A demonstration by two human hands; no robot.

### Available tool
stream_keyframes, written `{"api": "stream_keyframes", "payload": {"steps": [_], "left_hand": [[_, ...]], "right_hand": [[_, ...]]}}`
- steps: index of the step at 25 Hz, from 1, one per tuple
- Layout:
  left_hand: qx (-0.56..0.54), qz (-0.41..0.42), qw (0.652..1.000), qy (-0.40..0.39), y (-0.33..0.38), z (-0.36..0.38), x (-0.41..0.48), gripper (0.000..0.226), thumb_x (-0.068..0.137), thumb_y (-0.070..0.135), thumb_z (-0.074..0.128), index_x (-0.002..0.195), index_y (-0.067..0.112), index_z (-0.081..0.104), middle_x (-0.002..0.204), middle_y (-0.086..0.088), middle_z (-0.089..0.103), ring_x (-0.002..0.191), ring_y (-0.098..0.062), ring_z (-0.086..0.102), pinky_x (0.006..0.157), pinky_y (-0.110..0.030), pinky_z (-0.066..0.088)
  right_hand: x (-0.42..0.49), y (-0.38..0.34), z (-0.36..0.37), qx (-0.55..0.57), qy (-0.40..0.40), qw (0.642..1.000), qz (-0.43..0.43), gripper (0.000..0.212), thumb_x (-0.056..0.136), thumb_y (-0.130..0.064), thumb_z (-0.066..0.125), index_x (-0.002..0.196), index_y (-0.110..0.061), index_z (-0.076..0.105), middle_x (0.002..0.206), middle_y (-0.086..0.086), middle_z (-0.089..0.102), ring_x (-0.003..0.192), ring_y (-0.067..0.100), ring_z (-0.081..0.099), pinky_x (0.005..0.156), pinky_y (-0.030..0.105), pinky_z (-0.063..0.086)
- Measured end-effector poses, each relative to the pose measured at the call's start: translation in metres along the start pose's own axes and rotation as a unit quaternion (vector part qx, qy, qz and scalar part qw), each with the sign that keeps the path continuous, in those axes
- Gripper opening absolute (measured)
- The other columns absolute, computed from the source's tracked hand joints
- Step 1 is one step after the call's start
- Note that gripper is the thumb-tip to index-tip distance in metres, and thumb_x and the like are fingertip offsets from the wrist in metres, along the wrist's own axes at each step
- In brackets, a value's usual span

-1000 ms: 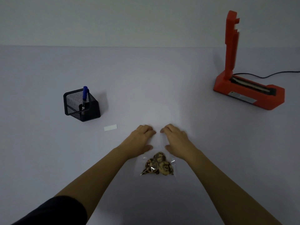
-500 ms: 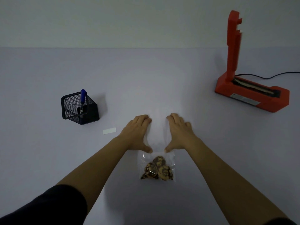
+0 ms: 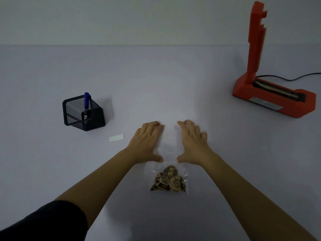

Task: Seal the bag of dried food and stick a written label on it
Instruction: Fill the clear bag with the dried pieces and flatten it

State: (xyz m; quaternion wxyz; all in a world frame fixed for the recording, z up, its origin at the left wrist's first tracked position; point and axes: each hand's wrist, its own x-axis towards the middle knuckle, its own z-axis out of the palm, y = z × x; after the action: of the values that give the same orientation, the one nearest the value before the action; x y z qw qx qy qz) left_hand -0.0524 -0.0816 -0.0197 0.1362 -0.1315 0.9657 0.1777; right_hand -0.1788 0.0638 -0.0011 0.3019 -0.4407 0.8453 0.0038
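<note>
Two hands are laid flat on the bag (image 3: 169, 168) in the head view, left hand (image 3: 147, 141) and right hand (image 3: 192, 142), fingers spread and gripping nothing. The dried food (image 3: 168, 179) is gathered at the near end, on the table (image 3: 156, 84). The empty far part should be pressed smooth and free of air before the bag is carried to the sealer (image 3: 272, 100) far right. The label (image 3: 116, 137) and pen (image 3: 86, 103) wait at left.
</note>
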Motion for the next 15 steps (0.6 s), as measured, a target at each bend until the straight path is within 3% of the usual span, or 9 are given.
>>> {"api": "stream_keyframes", "payload": {"steps": [2, 4, 7, 9, 12, 15], "left_hand": [[-0.04, 0.02, 0.999, 0.022, 0.002, 0.005, -0.009, 0.081, 0.068, 0.05, 0.072, 0.134, 0.015, 0.04, 0.135, -0.005, 0.038, 0.12, -0.023, 0.037, 0.098, -0.033, 0.036], [-0.077, 0.077, 0.993, 0.035, 0.006, 0.011, -0.017, 0.043, 0.074, 0.03, 0.073, 0.11, 0.013, 0.058, 0.114, -0.007, 0.052, 0.099, -0.025, 0.05, 0.083, -0.037, 0.047], [-0.067, 0.16, 0.983, 0.055, 0.007, 0.024, -0.021, 0.011, 0.075, 0.009, 0.071, 0.084, 0.011, 0.067, 0.089, -0.007, 0.062, 0.076, -0.024, 0.059, 0.063, -0.035, 0.054], [-0.057, 0.164, 0.984, 0.046, 0.007, 0.029, -0.021, 0.013, 0.075, 0.007, 0.07, 0.087, 0.012, 0.069, 0.091, -0.006, 0.065, 0.077, -0.025, 0.062, 0.066, -0.031, 0.054], [-0.053, 0.128, 0.99, 0.015, 0.006, 0.025, -0.018, 0.033, 0.074, 0.01, 0.073, 0.107, 0.006, 0.066, 0.109, -0.011, 0.063, 0.096, -0.03, 0.061, 0.081, -0.037, 0.054], [-0.067, 0.085, 0.994, -0.018, 0.006, 0.015, -0.013, 0.054, 0.082, 0.025, 0.067, 0.13, 0.006, 0.05, 0.133, -0.01, 0.048, 0.121, -0.027, 0.044, 0.1, -0.037, 0.041]], "right_hand": [[-0.01, 0.0, 0.009, 0.012, 0.053, 0.998, -0.022, 0.092, 0.068, -0.029, 0.073, 0.14, -0.02, 0.017, 0.139, 0.005, 0.022, 0.126, 0.026, 0.026, 0.09, 0.038, 0.026], [-0.019, 0.0, 0.018, 0.037, 0.092, 0.995, -0.03, 0.062, 0.072, -0.023, 0.066, 0.126, -0.021, 0.035, 0.124, 0.0, 0.037, 0.114, 0.021, 0.036, 0.079, 0.032, 0.022], [-0.025, 0.0, 0.028, 0.072, 0.083, 0.992, -0.061, 0.031, 0.081, -0.015, 0.059, 0.11, -0.02, 0.051, 0.112, -0.003, 0.051, 0.109, 0.019, 0.043, 0.077, 0.03, 0.022], [-0.024, 0.0, 0.032, 0.085, 0.073, 0.99, -0.082, 0.028, 0.084, -0.012, 0.058, 0.111, -0.019, 0.058, 0.113, -0.002, 0.056, 0.11, 0.019, 0.047, 0.084, 0.03, 0.03], [-0.022, 0.0, 0.034, 0.091, 0.076, 0.988, -0.094, 0.036, 0.084, -0.009, 0.058, 0.119, -0.018, 0.057, 0.12, 0.0, 0.053, 0.114, 0.02, 0.048, 0.087, 0.03, 0.036], [-0.021, 0.0, 0.029, 0.086, 0.062, 0.991, -0.084, 0.047, 0.083, -0.01, 0.059, 0.129, -0.018, 0.048, 0.13, 0.0, 0.045, 0.123, 0.018, 0.042, 0.091, 0.031, 0.032]]}}
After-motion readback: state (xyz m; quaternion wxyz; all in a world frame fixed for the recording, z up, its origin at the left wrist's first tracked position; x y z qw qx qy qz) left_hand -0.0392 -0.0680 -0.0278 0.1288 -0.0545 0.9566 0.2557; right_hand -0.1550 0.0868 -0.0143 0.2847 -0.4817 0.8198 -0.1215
